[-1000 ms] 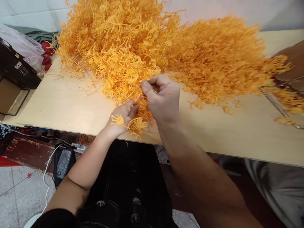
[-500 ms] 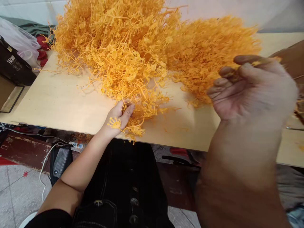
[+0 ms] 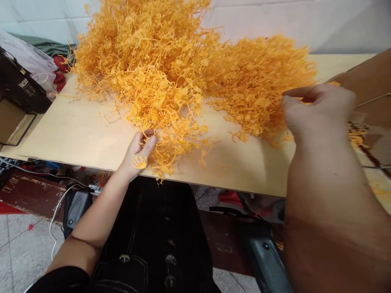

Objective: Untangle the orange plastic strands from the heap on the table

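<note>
A big heap of orange plastic pieces (image 3: 146,53), with thin stalks and small hand-shaped ends, covers the work surface. My left hand (image 3: 139,152) is at the heap's near edge, thumb and fingers closed on a loose bunch of orange strands (image 3: 166,156). One small orange piece (image 3: 140,162) lies over the base of that thumb. To the right, my right hand (image 3: 319,112) is raised beside a second orange pile (image 3: 259,81). Its fingers are curled in a pinch. A bit of orange (image 3: 334,84) shows along its upper edge; the fingertips are partly hidden.
The pale wooden table (image 3: 76,130) has its front edge against my body. A cardboard box (image 3: 366,85) stands at right, with orange bits (image 3: 359,138) near it. At left are a black bag marked VACUUM (image 3: 23,81) and a clear plastic bag (image 3: 27,49).
My right hand has turned from palm showing to its back and moved lower. The left hand keeps its hold on the bunch. The view has shifted slightly.
</note>
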{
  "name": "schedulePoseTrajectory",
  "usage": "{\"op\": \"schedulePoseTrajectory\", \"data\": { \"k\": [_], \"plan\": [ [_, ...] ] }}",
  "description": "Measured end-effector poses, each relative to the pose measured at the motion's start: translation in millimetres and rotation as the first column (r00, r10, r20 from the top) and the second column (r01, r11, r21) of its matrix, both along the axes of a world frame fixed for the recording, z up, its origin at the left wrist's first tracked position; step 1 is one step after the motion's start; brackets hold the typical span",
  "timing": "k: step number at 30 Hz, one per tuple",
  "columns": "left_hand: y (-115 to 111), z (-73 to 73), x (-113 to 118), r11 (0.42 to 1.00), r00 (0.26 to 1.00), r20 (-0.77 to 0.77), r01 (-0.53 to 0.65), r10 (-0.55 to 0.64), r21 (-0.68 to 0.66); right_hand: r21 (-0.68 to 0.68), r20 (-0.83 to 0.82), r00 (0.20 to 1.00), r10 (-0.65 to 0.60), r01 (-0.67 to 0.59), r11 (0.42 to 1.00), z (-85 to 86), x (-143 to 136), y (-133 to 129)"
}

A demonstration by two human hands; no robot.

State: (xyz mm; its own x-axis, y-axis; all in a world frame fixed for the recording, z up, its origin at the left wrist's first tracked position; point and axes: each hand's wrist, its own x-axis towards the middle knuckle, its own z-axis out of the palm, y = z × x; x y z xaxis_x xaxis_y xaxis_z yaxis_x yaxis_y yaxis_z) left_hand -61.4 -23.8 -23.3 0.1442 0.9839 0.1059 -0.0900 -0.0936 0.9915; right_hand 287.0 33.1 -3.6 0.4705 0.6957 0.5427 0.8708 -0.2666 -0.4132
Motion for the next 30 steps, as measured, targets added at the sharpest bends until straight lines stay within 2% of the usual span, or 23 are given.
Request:
{"op": "schedulePoseTrajectory", "data": {
  "k": [1, 2, 4, 5, 6, 8, 10, 11, 16, 21, 26, 30],
  "plan": [
    [-1, -0.7, -5, 0.999, 0.999, -0.045, -0.021, 0.023, 0.037, 0.032, -0.072, 0.996, -0.056, 0.058, 0.998, 9.2, -14, -8],
    [-2, -1.1, -9, 0.996, 0.994, -0.1, -0.035, 0.043, 0.077, 0.103, -0.142, 0.99, -0.013, 0.027, 0.994, 18.3, -32, -19],
    [-4, -1.1, -18, 0.988, 0.968, -0.242, -0.024, 0.061, 0.154, 0.275, -0.219, 0.954, 0.204, -0.14, 0.951, 32.6, -74, -45],
    [-5, -0.8, -21, 0.983, 0.948, -0.313, -0.003, 0.061, 0.185, 0.315, -0.201, 0.909, 0.365, -0.293, 0.903, 36.6, -97, -58],
    [-6, -0.4, -24, 0.978, 0.925, -0.374, 0.021, 0.061, 0.21, 0.306, -0.161, 0.839, 0.519, -0.457, 0.835, 38.0, -119, -71],
    [-9, 0.3, -26, 0.969, 0.889, -0.455, 0.058, 0.058, 0.239, 0.164, -0.086, 0.649, 0.756, -0.74, 0.653, 34.4, -157, -90],
    [-11, 1.1, -25, 0.965, 0.874, -0.481, 0.064, 0.069, 0.254, 0.015, -0.138, 0.546, 0.826, -0.833, 0.553, 26.1, -184, -99],
    [-12, 1.6, -25, 0.963, 0.871, -0.485, 0.055, 0.082, 0.263, -0.038, -0.163, 0.534, 0.83, -0.844, 0.535, 21.7, -192, -100],
    [-16, 6.4, -26, 0.97, 0.841, -0.539, 0.096, 0.041, 0.224, -0.201, -0.149, 0.583, 0.799, -0.809, 0.553, 9.6, -202, -90],
    [-13, 6.8, -23, 0.971, 0.784, -0.618, 0.103, 0.053, 0.214, -0.25, -0.082, 0.58, 0.81, -0.799, 0.547, 3.8, -206, -83],
    [-12, 5.2, -24, 0.977, 0.777, -0.628, 0.1, 0.04, 0.186, -0.27, -0.069, 0.652, 0.755, -0.74, 0.615, -6.4, -217, -75],
    [-20, 10.9, -31, 0.981, 0.796, -0.605, 0.127, -0.013, 0.145, -0.186, -0.137, 0.699, 0.702, -0.714, 0.674, -14.2, -220, -67]
  ]
}}
